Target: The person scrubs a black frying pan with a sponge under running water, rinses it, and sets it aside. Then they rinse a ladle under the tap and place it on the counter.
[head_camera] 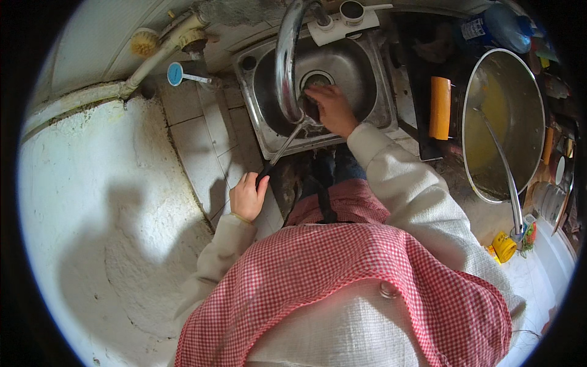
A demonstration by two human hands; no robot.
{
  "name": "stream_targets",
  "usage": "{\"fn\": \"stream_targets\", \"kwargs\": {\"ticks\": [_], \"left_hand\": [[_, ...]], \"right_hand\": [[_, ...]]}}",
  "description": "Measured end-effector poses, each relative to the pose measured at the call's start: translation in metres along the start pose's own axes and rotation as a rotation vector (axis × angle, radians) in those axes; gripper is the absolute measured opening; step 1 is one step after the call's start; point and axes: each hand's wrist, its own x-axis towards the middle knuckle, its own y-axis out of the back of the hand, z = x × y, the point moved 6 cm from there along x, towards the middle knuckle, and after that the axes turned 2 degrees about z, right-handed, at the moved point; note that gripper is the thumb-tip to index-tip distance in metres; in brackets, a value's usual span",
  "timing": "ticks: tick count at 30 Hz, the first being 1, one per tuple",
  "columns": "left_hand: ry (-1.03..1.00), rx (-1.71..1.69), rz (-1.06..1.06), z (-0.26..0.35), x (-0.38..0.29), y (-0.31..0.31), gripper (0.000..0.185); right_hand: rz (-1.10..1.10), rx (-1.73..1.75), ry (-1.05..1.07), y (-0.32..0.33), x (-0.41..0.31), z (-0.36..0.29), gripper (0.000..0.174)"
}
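Observation:
My left hand (248, 194) is closed on the black handle of a metal utensil (287, 144), which slants up and to the right over the front rim of the stainless steel sink (384, 87). The utensil's far end lies under the curved chrome faucet spout (285, 64), where water seems to run. Close by on the right, my right hand (332, 109) reaches into the basin with bent fingers at the dark head of the utensil. The fingers partly hide that head, so its kind is unclear. The drain (317, 79) lies just behind the fingers.
Right of the sink stands a large metal pot (497, 133) with an orange handle (440, 108), some yellowish liquid and a ladle (500, 147). Behind it is a blue plastic bottle (500, 30). A yellow container (504, 247) lies at the lower right. Pipes (151, 69) run along the left wall.

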Motion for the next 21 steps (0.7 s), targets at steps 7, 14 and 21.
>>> {"fn": "stream_targets", "kwargs": {"ticks": [7,14,21], "left_hand": [[-0.013,0.042,0.002,-0.005,0.004,0.001,0.027],[-0.013,-0.011,0.076,-0.018,0.008,-0.001,0.028],[-0.037,-0.115,0.144,-0.029,0.004,-0.013,0.028]], "right_hand": [[-0.022,-0.027,-0.057,0.002,0.010,0.003,0.043],[-0.056,0.012,0.067,0.003,0.018,-0.001,0.044],[-0.004,-0.057,-0.009,-0.009,-0.009,-0.031,0.044]]}}
